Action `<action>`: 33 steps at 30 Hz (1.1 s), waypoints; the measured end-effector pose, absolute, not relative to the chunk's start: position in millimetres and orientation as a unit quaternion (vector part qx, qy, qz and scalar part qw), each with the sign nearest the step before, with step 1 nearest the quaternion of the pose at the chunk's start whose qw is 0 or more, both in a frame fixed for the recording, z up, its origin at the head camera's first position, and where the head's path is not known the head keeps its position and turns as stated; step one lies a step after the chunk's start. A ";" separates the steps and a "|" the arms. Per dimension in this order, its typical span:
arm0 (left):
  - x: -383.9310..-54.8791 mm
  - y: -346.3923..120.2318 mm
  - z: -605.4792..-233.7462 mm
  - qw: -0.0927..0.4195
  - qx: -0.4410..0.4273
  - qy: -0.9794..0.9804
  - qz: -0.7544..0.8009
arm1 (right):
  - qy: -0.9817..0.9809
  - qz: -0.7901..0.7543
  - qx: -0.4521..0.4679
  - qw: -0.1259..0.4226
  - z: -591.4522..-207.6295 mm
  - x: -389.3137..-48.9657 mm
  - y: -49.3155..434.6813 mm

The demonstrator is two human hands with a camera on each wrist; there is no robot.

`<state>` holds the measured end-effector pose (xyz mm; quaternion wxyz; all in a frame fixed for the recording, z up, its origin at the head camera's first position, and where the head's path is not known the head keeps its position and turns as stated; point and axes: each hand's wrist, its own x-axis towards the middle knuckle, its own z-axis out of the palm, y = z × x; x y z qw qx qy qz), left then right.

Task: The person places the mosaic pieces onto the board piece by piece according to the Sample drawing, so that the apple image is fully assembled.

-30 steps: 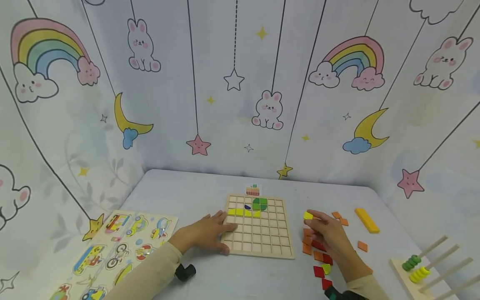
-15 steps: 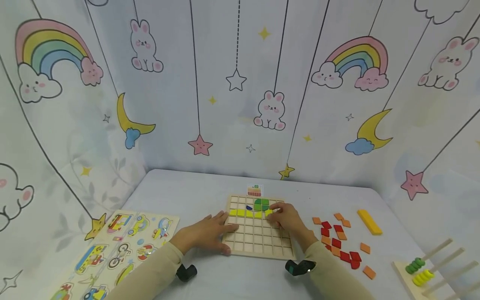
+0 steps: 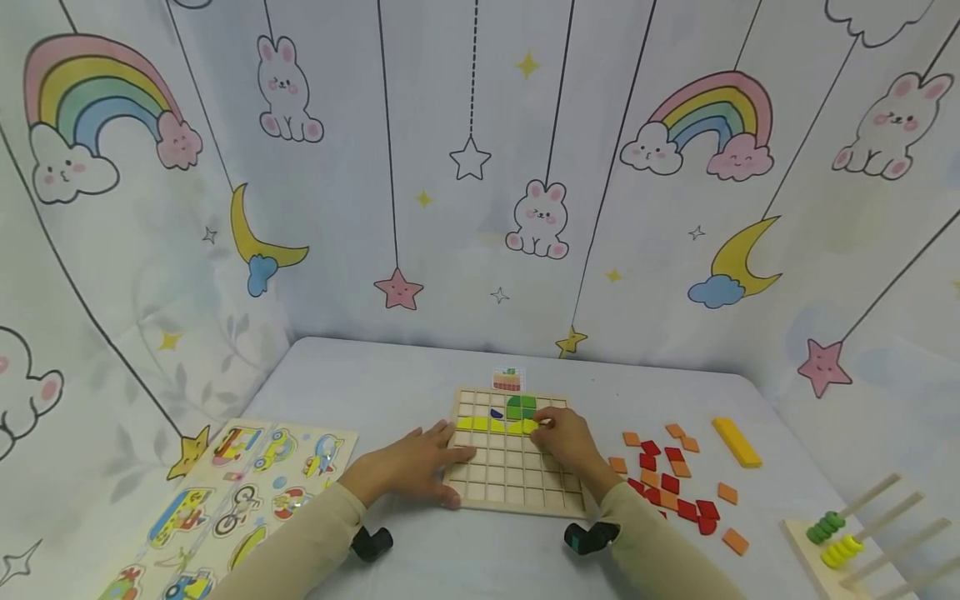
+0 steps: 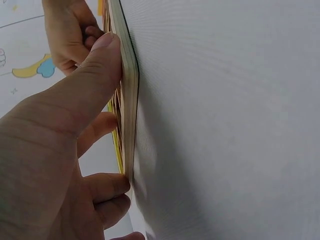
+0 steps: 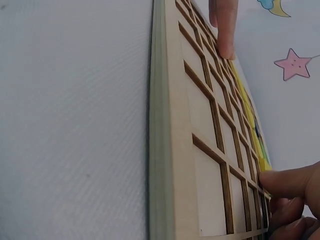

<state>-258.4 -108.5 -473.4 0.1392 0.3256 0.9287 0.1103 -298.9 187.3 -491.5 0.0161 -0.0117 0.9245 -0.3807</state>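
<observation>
Fingers [image 3: 552,412] of the right hand [image 3: 567,437] pinched a yellow tile [image 3: 529,427] while the left hand [image 3: 420,462] lay spread on the board [image 3: 517,507], upper rows [image 3: 481,412] partly filled, lower rows [image 3: 514,482] bare.

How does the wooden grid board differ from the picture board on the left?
The grid board is divided into square cells; the picture board carries separate coloured pictures.
The left hand rests on the grid board and the right hand pinches a yellow piece there; neither hand touches the picture board.
The grid board takes up less of the head view than the picture board.
Both lie on the white tabletop.
</observation>
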 end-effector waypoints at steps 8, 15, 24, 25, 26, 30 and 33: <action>-258.1 -108.0 -472.9 0.139 0.327 0.928 0.111 | 0.934 -0.357 -0.024 0.015 -488.0 -298.2 187.0; -258.7 -108.2 -473.6 0.142 0.325 0.928 0.112 | 0.939 -0.340 -0.050 0.010 -486.3 -297.5 183.7; -259.8 -109.0 -476.2 0.143 0.324 0.928 0.111 | 0.904 -0.424 -0.034 0.042 -481.9 -287.9 195.7; -259.6 -108.4 -475.7 0.142 0.326 0.928 0.111 | 0.879 -0.472 -0.019 0.057 -478.4 -283.4 202.1; -259.5 -108.1 -475.6 0.143 0.327 0.928 0.111 | 0.850 -0.522 -0.001 0.069 -474.1 -278.1 209.7; -259.1 -107.3 -474.4 0.145 0.326 0.928 0.112 | 0.684 -0.718 0.068 0.107 -457.5 -248.4 248.3; -259.2 -108.0 -474.7 0.144 0.325 0.928 0.109 | 0.614 -0.776 0.100 0.103 -454.5 -224.1 282.8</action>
